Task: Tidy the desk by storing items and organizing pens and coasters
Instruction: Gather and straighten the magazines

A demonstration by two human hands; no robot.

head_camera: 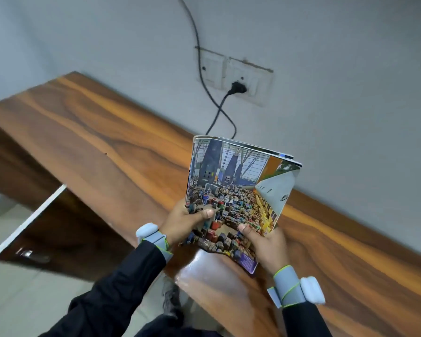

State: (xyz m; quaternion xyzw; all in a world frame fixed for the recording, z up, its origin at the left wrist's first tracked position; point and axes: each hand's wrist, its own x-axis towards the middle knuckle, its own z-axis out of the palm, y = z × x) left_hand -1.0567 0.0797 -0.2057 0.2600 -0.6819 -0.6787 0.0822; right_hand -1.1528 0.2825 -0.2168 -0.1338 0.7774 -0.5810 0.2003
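Observation:
A colourful magazine (236, 188), its cover showing a crowded hall, is held upright above the wooden desk (102, 132). It looks like a thin stack, with another edge showing behind the top. My left hand (185, 222) grips its lower left edge, thumb on the cover. My right hand (267, 242) grips the lower right part, thumb pressed on the cover as well. The bottom of the magazine bends between my hands. Both wrists wear grey bands with white sensors.
The desk runs diagonally along a grey wall. A white socket plate (238, 76) with a black plug and cables (219, 110) sits on the wall behind the magazine. An open drawer or panel with a white edge (27, 220) projects at lower left.

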